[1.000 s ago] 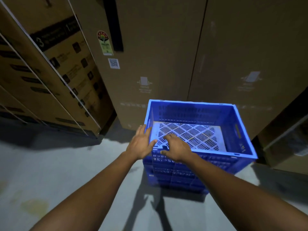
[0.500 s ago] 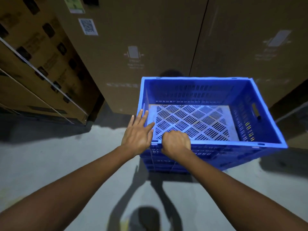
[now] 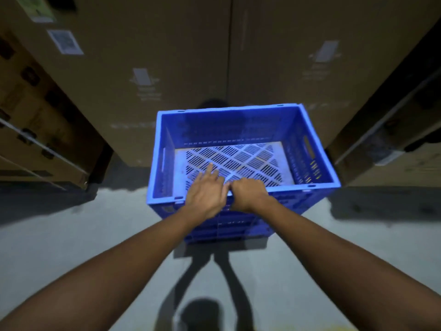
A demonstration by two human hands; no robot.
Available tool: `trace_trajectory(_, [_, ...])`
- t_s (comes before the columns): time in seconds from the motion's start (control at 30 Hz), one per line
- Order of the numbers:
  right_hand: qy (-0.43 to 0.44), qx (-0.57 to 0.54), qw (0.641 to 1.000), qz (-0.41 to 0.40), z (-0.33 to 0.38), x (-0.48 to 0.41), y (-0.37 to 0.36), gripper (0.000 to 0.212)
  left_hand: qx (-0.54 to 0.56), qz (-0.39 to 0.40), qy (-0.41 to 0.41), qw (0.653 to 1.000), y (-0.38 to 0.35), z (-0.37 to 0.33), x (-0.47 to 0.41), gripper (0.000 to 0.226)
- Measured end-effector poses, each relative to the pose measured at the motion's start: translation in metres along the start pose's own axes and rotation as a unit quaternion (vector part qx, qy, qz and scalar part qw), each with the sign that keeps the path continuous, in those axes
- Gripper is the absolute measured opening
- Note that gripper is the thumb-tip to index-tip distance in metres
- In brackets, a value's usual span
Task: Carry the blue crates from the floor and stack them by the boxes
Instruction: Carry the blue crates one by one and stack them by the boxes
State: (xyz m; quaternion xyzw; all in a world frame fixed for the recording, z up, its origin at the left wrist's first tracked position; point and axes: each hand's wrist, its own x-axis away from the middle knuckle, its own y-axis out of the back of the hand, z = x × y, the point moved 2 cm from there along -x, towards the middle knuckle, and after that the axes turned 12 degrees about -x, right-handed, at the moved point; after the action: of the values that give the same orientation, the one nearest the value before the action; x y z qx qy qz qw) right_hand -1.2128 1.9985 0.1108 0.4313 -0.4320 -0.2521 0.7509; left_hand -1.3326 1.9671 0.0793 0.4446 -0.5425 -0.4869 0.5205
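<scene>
An empty blue crate (image 3: 307,151) with a slotted pale floor sits on top of other blue crates (image 3: 238,228), right in front of tall brown cardboard boxes (image 3: 167,68). My right hand (image 3: 249,195) is curled over the middle of the top crate's near rim. Beside it, my left hand (image 3: 206,193) rests on the same rim with its fingers stretched out over the inside. The two hands touch each other.
More strapped cardboard boxes (image 3: 35,130) lean at the left, and another box (image 3: 393,139) stands at the right. The grey concrete floor (image 3: 83,235) spreads below, with my shadow across it.
The view has shifted so the crate stack sits more central. My left hand has slid right along the near rim until it touches my right hand.
</scene>
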Motion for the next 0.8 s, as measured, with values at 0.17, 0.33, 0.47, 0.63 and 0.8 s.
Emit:
trace_trajectory(0.17, [-0.05,0.029,0.998,-0.01,-0.09,0.016,0.013,0.043,0.05,0.089,-0.02,0.995,0.015,-0.081,-0.041,0.047])
trace_trajectory(0.33, [-0.009,0.02,0.998,-0.063,-0.098,0.011,0.005,0.039,0.02,0.151,-0.013,0.988,0.031,-0.098,-0.049,0.039])
trace_trajectory(0.47, [0.004,0.021,0.994,-0.106,-0.102,0.009,-0.001,0.025,-0.012,0.133,0.025,0.991,0.028,-0.103,-0.049,0.04])
trace_trajectory(0.63, [-0.01,0.016,0.992,-0.128,-0.103,0.003,-0.003,0.014,-0.024,0.093,0.064,0.993,0.012,-0.095,-0.06,0.055])
trace_trajectory(0.8, [0.023,-0.023,0.995,-0.092,-0.103,0.018,0.007,0.021,-0.017,0.13,0.057,0.99,0.029,-0.106,-0.05,0.057])
